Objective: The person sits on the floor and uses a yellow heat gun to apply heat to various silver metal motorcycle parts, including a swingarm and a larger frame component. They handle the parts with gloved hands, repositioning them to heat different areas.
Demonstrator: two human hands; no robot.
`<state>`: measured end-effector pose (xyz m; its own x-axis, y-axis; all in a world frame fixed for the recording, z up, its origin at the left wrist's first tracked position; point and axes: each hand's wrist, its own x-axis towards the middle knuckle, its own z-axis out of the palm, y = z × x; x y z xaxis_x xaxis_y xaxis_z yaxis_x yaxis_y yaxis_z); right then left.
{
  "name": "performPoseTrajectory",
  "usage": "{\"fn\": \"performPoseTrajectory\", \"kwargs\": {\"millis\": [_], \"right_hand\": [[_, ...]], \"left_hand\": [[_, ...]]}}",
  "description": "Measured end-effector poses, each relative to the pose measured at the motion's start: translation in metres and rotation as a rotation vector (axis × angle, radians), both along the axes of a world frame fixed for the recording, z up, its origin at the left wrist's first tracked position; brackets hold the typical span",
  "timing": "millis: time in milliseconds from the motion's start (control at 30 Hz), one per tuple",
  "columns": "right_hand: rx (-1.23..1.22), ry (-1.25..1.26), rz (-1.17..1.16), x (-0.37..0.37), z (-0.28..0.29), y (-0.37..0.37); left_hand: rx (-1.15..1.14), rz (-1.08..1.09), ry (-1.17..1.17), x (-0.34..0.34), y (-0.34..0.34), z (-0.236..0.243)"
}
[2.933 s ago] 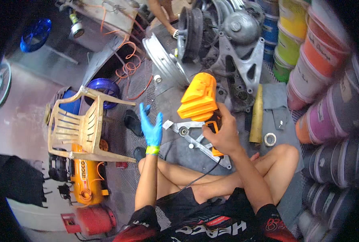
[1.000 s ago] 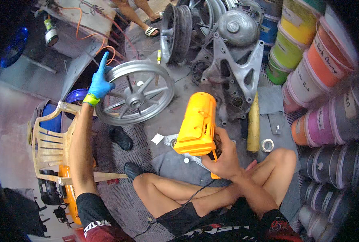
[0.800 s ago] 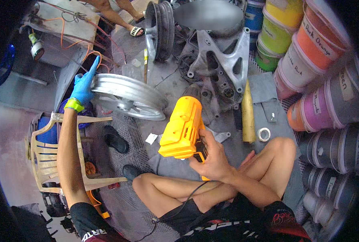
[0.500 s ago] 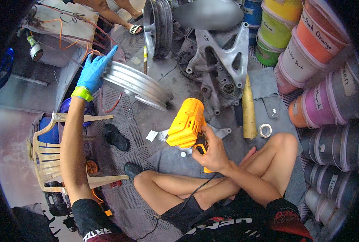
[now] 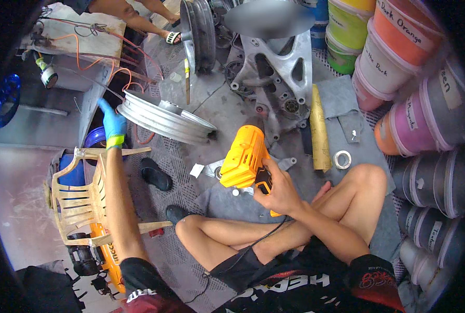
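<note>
My left hand point(image 5: 114, 120), in a blue glove, grips the left end of a silver wheel point(image 5: 164, 117), index finger stretched out and other fingers partly hidden. The wheel is tilted, nearly edge-on. My bare right hand point(image 5: 277, 190) is closed on the handle of an orange corded power tool point(image 5: 243, 155), held above my crossed legs with its body angled away from me. Beneath the tool, a silver bracket point(image 5: 287, 161) lies on the grey floor covering, near a small white square point(image 5: 196, 170).
Wheels point(image 5: 198, 41) and metal castings point(image 5: 277, 68) stand ahead, beside another person's legs point(image 5: 149, 21). Paint pails point(image 5: 389, 70) line the right, near a yellow roll point(image 5: 318, 130) and tape ring point(image 5: 342, 159). Left are a plastic chair point(image 5: 78, 203), hoses point(image 5: 76, 52) and an orange compressor point(image 5: 107, 261).
The wheel came into view in my left hand, swung from facing me to edge-on, and has since moved down and leftward with that hand. My right hand keeps the orange tool.
</note>
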<state>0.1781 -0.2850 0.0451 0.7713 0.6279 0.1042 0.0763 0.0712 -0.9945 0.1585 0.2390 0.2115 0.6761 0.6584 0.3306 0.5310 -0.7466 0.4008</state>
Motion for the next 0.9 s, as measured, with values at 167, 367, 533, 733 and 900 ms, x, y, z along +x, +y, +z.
{"fn": "performPoseTrajectory", "kwargs": {"millis": [167,367,533,733,900], "right_hand": [[-0.065,0.013,-0.042,0.016,-0.009,-0.005],[-0.051,0.046,0.007,0.013,0.0,-0.001],[-0.12,0.036,0.085,0.016,0.001,-0.009],[-0.069,0.0,0.073,0.022,0.0,-0.008],[-0.086,-0.063,0.086,0.022,-0.009,-0.008]], "left_hand": [[-0.865,0.23,-0.569,0.036,-0.083,-0.029],[-0.309,0.35,-0.677,0.079,-0.063,-0.049],[-0.403,0.257,-0.569,0.138,-0.026,-0.016],[-0.011,0.06,-0.288,0.214,-0.04,-0.011],[0.015,0.046,-0.243,0.246,-0.059,-0.044]]}}
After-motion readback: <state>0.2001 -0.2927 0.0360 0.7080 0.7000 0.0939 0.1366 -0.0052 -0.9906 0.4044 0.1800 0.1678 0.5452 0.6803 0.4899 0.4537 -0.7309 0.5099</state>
